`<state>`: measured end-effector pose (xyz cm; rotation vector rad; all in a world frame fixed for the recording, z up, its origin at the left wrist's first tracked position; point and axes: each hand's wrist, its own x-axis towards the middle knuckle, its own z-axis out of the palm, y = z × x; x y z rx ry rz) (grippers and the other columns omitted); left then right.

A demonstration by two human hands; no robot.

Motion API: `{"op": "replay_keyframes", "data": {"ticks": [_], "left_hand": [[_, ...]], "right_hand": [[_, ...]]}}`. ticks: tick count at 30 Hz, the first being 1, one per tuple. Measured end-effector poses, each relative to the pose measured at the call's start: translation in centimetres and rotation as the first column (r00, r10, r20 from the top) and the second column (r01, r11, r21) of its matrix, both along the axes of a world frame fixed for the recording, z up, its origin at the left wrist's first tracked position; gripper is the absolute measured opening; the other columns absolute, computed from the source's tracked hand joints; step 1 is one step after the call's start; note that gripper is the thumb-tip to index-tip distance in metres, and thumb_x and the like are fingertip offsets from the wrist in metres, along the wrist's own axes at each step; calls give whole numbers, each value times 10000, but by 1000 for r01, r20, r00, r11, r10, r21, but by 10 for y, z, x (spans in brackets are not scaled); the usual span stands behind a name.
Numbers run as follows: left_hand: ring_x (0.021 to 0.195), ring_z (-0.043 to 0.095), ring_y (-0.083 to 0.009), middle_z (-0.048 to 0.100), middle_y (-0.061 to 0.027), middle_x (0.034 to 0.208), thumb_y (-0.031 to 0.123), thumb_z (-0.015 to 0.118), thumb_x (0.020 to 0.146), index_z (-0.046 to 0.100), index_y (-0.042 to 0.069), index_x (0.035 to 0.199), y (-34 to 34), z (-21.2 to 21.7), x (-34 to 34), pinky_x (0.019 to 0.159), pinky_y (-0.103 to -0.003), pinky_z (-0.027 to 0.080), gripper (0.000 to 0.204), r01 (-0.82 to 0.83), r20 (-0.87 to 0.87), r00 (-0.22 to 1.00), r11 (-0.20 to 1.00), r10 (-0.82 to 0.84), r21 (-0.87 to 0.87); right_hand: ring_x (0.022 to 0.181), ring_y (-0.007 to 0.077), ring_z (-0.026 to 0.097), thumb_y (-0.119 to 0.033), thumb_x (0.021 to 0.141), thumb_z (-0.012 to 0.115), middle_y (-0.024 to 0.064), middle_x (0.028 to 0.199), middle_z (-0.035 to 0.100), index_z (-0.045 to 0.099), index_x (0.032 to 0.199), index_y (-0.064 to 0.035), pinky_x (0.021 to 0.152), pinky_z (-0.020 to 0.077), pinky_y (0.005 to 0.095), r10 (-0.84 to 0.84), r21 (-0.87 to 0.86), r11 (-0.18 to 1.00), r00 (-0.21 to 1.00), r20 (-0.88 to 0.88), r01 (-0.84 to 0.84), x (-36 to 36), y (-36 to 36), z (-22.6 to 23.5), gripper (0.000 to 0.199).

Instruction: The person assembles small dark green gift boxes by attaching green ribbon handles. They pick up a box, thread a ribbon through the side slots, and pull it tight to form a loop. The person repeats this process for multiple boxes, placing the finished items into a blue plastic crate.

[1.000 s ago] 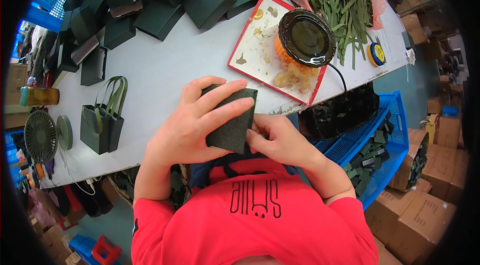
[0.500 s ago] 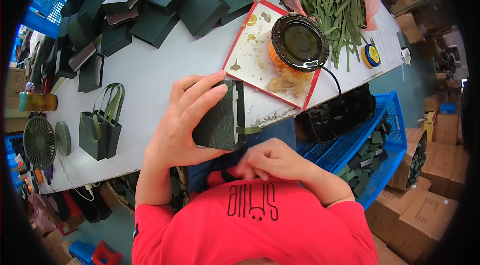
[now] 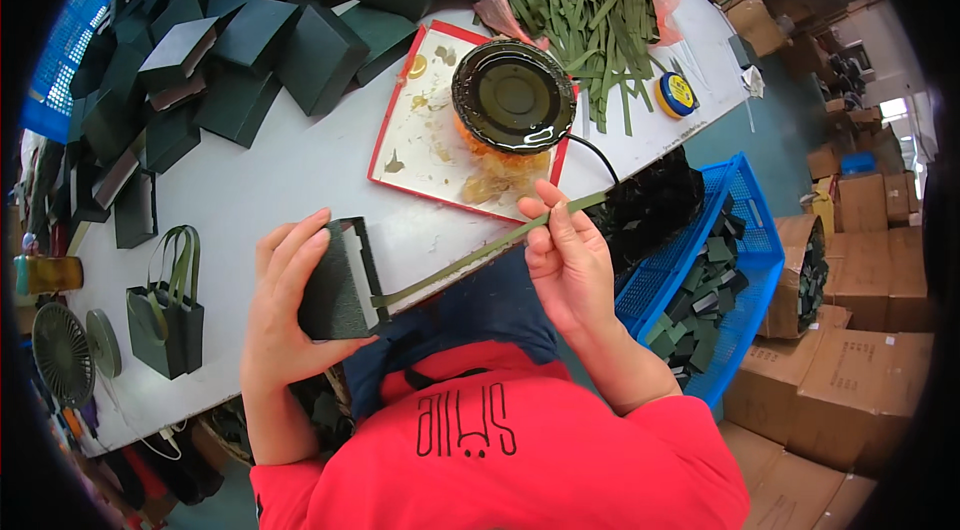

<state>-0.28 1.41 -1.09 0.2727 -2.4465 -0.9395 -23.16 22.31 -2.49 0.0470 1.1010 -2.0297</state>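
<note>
My left hand (image 3: 285, 295) is wrapped round a small dark green box (image 3: 330, 285) at the table's front edge, its open side turned to the right. From the box's rim a green ribbon (image 3: 455, 268) stretches to the right. My right hand (image 3: 570, 260) pinches that ribbon close to its free end. Behind the ribbon, a pot of brown glue (image 3: 515, 95) with a black rim stands on a stained white tray with a red border (image 3: 400, 145). To the left, a small green bag with ribbon handles (image 3: 165, 335) stands upright.
Dark green boxes (image 3: 320, 55) are heaped at the back left. Cut green ribbons (image 3: 580, 5) spill from a pink plastic bag (image 3: 665, 5). A round blue-and-yellow tin (image 3: 677, 95) lies nearby. On the right is a blue crate (image 3: 750, 275) of green pieces; a fan (image 3: 65, 355) stands left.
My right hand has come up from my lap and out to the right, drawing the ribbon out straight from the box. My left hand still holds the box; the whole view has shifted.
</note>
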Motion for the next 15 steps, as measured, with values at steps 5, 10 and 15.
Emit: {"op": "replay_keyframes", "data": {"ticks": [5, 10, 15], "left_hand": [[1340, 459, -413, 493, -203, 1517, 277, 937, 604, 428, 94, 1518, -4, -2, 6, 1101, -508, 395, 1062, -9, 40, 999, 1000, 10, -14], [1247, 500, -420, 518, -187, 1483, 218, 937, 556, 507, 58, 1430, -4, 2, 0, 1026, -510, 456, 987, -20, 32, 999, 999, 21, -36], [1245, 502, -424, 527, -181, 1478, 221, 933, 568, 523, 66, 1416, 0, 3, -6, 1030, -515, 457, 954, -7, 59, 998, 999, 9, -37]], "right_hand": [[698, 98, 605, -204, 1086, 529, 112, 1062, 702, 529, 1378, -19, 625, 515, 241, -33, -125, 992, 999, -9, 31, -6, -1, -4, 345], [614, 77, 546, -203, 1073, 564, 74, 941, 687, 592, 1213, -48, 541, 445, 218, -85, -164, 983, 996, -29, 79, -14, -4, -8, 211], [467, 52, 422, -217, 1049, 619, 25, 749, 611, 640, 1083, -36, 429, 322, 196, 12, -54, 998, 982, -191, -23, -27, -10, 0, 185]]}}
